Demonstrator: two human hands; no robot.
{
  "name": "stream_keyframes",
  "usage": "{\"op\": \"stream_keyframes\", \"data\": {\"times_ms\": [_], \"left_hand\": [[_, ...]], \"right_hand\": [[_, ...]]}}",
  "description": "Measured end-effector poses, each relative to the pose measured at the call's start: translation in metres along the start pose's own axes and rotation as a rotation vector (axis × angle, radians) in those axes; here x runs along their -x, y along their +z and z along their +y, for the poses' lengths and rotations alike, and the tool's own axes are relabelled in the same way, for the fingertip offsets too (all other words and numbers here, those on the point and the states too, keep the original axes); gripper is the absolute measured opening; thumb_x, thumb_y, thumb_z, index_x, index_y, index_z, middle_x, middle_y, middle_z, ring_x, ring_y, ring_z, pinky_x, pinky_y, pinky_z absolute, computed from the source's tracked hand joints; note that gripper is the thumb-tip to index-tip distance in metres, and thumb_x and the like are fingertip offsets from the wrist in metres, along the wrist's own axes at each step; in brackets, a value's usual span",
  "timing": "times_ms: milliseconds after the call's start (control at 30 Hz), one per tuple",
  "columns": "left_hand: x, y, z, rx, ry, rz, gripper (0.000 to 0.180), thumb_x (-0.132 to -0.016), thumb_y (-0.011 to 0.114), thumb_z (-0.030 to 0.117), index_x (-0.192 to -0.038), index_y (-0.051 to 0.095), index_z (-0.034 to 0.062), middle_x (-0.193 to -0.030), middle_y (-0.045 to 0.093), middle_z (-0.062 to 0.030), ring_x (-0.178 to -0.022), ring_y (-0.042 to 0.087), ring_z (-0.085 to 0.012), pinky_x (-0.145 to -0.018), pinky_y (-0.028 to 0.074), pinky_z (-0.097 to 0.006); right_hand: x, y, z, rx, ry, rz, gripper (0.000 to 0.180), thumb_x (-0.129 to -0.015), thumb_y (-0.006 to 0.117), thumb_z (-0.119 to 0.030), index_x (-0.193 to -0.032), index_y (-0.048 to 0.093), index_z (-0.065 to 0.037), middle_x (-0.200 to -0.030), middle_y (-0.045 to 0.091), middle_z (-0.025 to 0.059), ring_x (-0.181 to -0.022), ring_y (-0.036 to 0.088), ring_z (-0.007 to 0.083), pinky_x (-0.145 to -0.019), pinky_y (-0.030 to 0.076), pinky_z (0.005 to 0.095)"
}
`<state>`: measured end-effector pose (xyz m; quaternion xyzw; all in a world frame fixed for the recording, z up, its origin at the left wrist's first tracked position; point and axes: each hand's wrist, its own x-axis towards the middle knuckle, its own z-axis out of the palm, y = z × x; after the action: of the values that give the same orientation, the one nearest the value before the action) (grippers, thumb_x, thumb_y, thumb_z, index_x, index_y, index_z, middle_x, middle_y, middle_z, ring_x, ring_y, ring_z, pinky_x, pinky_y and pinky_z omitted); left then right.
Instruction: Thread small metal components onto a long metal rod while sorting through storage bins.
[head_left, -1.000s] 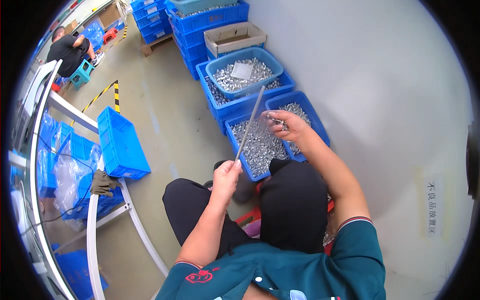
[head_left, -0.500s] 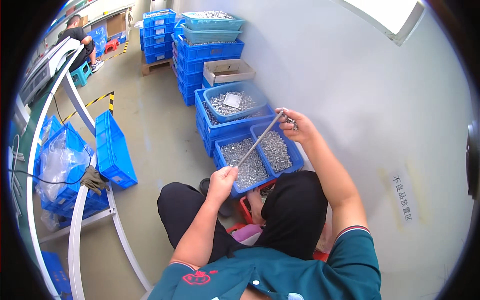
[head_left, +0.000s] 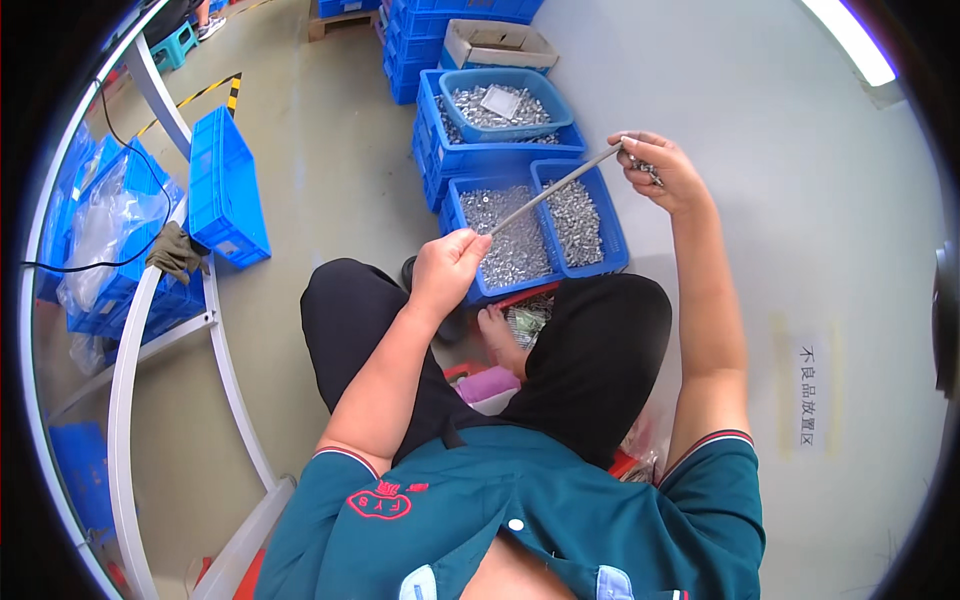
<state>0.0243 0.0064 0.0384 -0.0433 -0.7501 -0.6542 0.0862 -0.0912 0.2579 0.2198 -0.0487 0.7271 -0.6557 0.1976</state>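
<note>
Head view. From where I stand, the thin grey rod point(head_left: 555, 190) is held in the air above two bins of metal parts, slanting from near left to far right. It crosses over the left bin point(head_left: 453, 205) and reaches past the far part of the right bin point(head_left: 613, 220).

Left hand point(head_left: 450, 265): the fingers are folded, with thumb and forefinger pinching the rod's near end.

Right hand point(head_left: 665, 175): thumb and forefinger close together at the rod's far end; the other fingers curl around small metal pieces point(head_left: 648, 173). Whether a piece sits between the fingertips and the rod, I cannot tell.

Handling: the rod looks straight, stiff and light, and unlikely to break. Its smooth surface may slip or roll. Grip it at the near end, leaving the shaft bare. The loose pieces look hard and easily dropped; cup them.
</note>
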Motion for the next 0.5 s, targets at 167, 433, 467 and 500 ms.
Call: {"op": "stream_keyframes", "data": {"times_ms": [167, 433, 467, 500], "left_hand": [[-0.003, 0.007, 0.000, -0.059, 0.016, 0.024, 0.024, -0.087, 0.057, 0.021, -0.074, 0.057, 0.0003, -0.054, 0.045, -0.0044, -0.052, 0.040, -0.0082, -0.049, 0.036, -0.027], [0.000, 0.021, -0.011, -0.299, 0.069, 0.084, 0.027, -0.085, 0.056, 0.027, -0.067, 0.053, 0.0065, -0.058, 0.053, -0.0147, -0.056, 0.054, -0.0344, -0.049, 0.040, -0.040], [-0.001, 0.023, -0.017, -0.306, 0.063, 0.083, 0.026, -0.086, 0.056, 0.026, -0.069, 0.055, 0.0061, -0.057, 0.052, -0.0143, -0.053, 0.054, -0.0321, -0.049, 0.040, -0.038], [-0.001, 0.025, -0.020, -0.313, 0.072, 0.087, 0.026, -0.086, 0.056, 0.026, -0.069, 0.055, 0.0061, -0.057, 0.052, -0.0143, -0.053, 0.054, -0.0321, -0.049, 0.040, -0.038]], "right_hand": [[-0.008, -0.010, 0.006, 0.046, -0.004, 0.021, 0.019, -0.085, 0.057, -0.012, -0.098, 0.059, 0.001, -0.069, 0.050, 0.0018, -0.047, 0.038, 0.0028, -0.035, 0.025, 0.0131], [-0.017, -0.020, 0.043, 0.057, 0.076, -0.004, 0.018, -0.082, 0.061, -0.014, -0.094, 0.062, -0.001, -0.065, 0.051, 0.0006, -0.045, 0.040, 0.0034, -0.035, 0.025, 0.0157], [-0.022, -0.018, 0.052, -0.001, 0.083, -0.019, 0.020, -0.082, 0.061, -0.014, -0.097, 0.062, 0.000, -0.067, 0.051, 0.0016, -0.046, 0.040, 0.0036, -0.035, 0.024, 0.0154], [-0.024, -0.016, 0.051, -0.013, 0.093, -0.008, 0.021, -0.083, 0.060, -0.013, -0.099, 0.061, 0.000, -0.067, 0.051, 0.0020, -0.046, 0.040, 0.0037, -0.035, 0.024, 0.0152]]}}
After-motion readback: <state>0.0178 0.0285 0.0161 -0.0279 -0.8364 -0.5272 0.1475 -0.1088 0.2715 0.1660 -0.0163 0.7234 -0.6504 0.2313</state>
